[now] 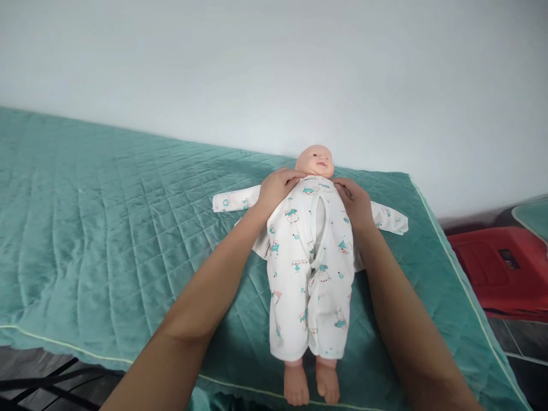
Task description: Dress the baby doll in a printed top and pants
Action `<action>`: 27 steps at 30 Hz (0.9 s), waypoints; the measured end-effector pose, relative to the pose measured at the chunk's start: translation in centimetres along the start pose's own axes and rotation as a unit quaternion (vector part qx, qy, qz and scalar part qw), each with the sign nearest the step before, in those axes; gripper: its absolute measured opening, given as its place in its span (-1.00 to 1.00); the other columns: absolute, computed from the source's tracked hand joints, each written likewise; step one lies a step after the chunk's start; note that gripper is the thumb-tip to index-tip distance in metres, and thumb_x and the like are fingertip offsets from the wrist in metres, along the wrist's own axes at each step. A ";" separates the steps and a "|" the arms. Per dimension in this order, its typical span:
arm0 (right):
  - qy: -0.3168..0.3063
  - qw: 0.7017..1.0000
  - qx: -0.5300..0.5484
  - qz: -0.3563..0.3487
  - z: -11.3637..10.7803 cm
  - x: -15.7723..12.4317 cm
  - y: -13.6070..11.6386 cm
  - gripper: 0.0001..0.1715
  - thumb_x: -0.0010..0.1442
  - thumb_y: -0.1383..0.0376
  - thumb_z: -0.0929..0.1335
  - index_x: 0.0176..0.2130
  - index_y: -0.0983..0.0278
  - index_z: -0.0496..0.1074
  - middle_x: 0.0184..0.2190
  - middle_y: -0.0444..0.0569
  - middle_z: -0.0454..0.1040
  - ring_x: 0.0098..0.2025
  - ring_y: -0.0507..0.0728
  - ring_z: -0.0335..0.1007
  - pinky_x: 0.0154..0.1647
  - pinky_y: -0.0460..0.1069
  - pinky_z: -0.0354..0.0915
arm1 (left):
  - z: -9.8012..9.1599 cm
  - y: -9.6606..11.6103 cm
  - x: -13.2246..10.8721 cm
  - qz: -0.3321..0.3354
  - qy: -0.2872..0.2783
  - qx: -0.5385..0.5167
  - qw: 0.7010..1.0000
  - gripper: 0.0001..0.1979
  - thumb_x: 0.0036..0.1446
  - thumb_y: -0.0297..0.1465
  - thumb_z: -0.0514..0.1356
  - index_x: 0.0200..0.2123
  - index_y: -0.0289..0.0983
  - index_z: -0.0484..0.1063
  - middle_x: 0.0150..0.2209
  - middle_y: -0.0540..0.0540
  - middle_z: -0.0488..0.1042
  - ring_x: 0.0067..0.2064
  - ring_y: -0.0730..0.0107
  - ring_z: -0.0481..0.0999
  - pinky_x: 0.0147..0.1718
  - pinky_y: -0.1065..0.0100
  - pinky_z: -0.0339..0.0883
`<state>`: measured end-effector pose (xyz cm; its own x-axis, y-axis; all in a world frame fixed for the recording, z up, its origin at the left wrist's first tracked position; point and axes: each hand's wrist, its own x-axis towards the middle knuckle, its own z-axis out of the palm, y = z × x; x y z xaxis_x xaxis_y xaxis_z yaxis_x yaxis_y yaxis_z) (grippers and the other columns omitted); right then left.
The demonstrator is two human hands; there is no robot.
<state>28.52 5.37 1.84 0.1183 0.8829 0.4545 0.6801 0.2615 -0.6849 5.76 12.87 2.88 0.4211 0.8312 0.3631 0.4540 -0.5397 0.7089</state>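
A baby doll (317, 161) lies on its back on a green quilted cover, its bare feet toward me. White printed trousers (291, 285) cover its legs and are drawn up over its chest to the neck. From beneath them spread the sleeves of a white printed top (391, 218). At the left edge of the cloth near the doll's neck, my left hand (280, 188) has its fingers closed, the fingertips partly hidden. My right hand (354, 200) pinches the cloth's right edge at the shoulder.
The green quilted cover (107, 228) stretches far to the left and meets a pale wall (257, 68) behind. A red plastic object (496, 268) stands beyond the cover's right edge. Black metal legs (47, 382) show at the lower left.
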 end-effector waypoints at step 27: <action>0.091 0.991 0.103 0.000 -2.5 -16.6 -9.0 -0.66 0.34 0.19 0.33 0.09 0.14 0.40 0.29 0.05 0.38 0.34 0.21 0.28 0.39 0.26 0.17 | -1.3 5.1 -19.7 0.056 0.160 0.097 0.981 -0.69 0.35 -0.44 0.04 0.09 -0.23 0.44 0.11 -0.22 0.44 0.18 0.19 0.41 0.22 0.06 0.31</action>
<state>22.26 -12.59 1.90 0.2587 0.8028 0.5372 0.5204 0.3527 -0.7777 -1.20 -6.07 0.13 0.2234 0.7482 0.6247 0.5735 -0.6191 0.5364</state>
